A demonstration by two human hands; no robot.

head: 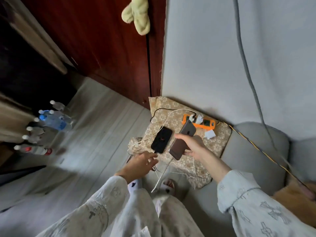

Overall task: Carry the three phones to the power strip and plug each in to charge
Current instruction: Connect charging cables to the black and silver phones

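A black phone (pixel 161 139) lies face up on a patterned cloth (pixel 217 144), with a cable plugged into its near end. My left hand (pixel 142 162) hovers just below that end, fingers apart, holding nothing. My right hand (pixel 192 147) grips a grey phone (pixel 183 140), back side up, tilted above the cloth. Behind it lies an orange power strip (pixel 206 124) with two white plugs in it. A loose white charger (pixel 210 134) rests beside the strip. White cables (pixel 166 120) run from the strip across the cloth. Only two phones are in view.
The cloth covers the end of a grey sofa (pixel 256 159) against a grey wall. A dark red wooden door (pixel 106 48) stands behind. Several plastic bottles (pixel 49 120) stand on the floor at the left. My slippered feet (pixel 168 185) are below the cloth.
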